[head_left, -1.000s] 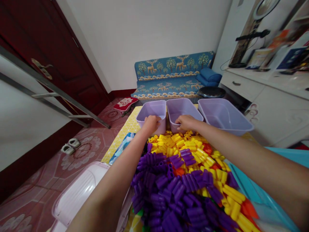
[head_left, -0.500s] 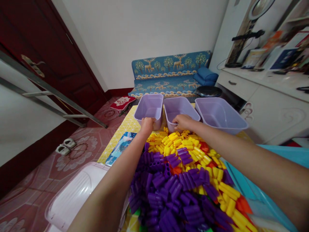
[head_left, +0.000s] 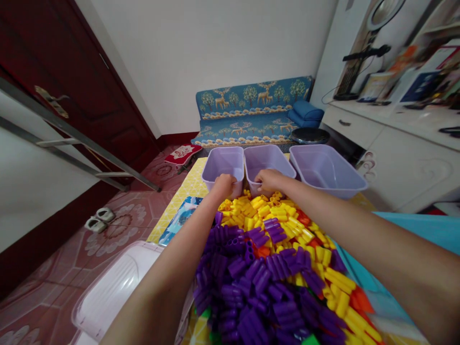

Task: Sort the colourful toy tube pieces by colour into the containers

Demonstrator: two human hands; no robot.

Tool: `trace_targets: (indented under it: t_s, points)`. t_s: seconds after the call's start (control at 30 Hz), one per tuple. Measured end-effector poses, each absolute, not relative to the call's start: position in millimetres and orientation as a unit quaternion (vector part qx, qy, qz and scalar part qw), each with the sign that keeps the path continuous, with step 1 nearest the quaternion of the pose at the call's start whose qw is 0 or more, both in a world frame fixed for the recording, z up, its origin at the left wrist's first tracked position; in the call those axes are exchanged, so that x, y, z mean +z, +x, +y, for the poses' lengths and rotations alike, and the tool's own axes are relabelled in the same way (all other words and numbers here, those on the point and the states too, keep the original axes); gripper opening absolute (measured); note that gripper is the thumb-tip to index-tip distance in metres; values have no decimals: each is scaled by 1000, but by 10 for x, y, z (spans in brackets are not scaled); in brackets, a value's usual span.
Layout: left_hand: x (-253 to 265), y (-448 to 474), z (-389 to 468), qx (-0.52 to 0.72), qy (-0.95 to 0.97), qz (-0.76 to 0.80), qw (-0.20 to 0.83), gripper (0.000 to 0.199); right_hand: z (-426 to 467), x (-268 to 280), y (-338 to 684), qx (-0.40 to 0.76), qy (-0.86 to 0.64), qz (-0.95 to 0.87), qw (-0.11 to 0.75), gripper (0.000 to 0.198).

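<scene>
My left hand (head_left: 224, 184) is closed over the near rim of a lilac plastic bin (head_left: 223, 157), the leftmost of three. With its fingers curled over the near edge, my right hand (head_left: 269, 180) grips the middle lilac bin (head_left: 266, 155). The insides that show in both bins hold nothing I can see. A third lilac bin (head_left: 325, 165) stands to the right, untouched. Just below my hands spreads a heap of plastic tube-shaped blocks, yellow blocks (head_left: 260, 211) nearer the bins and purple blocks (head_left: 247, 282) closer to me. Some orange and green pieces show among them.
The bins and heap are on a table with a yellow patterned cover (head_left: 187, 184). A blue picture booklet (head_left: 181, 218) and a clear plastic lid or box (head_left: 111, 287) lie left. A turquoise tray (head_left: 413, 235) is at right. Beyond stand a blue sofa (head_left: 247, 122) and a red stool (head_left: 182, 154).
The left bin has turned straighter and shifted slightly toward me, with my left hand moving right on its rim. The middle bin has barely moved under my right hand.
</scene>
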State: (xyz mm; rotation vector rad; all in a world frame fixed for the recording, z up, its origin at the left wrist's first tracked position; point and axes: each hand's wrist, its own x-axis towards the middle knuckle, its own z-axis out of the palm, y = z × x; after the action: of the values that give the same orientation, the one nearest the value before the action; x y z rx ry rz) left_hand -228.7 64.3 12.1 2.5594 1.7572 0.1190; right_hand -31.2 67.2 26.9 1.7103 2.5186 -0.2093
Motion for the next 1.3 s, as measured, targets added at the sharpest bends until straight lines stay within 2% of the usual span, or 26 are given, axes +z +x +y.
trace_targets:
  t_s: [0.33,0.47,0.67,0.83,0.97,1.1,1.3]
  points:
    - [114,-2277,608,41,815,578,22,25,658,169,-246,-115,567,815,21,25]
    - [101,-2250,532,49,818,572,20,26,575,149,-203,-101,583,806,14,29]
    - [228,-2174,317,95,824,558,7,49,437,242,-206,-68,582,809,-36,44]
    - [447,-2228,-72,112,833,542,11,50,203,451,-119,-55,575,812,-83,45]
    - [555,-2404,-624,113,849,517,19,47,-296,600,-28,-95,523,839,-117,41]
    - [471,-2693,-1208,94,844,525,46,47,-1160,551,106,-150,446,868,-157,44]
    - [32,-3413,-1554,202,742,639,20,43,-2177,178,187,-222,335,890,-215,69]
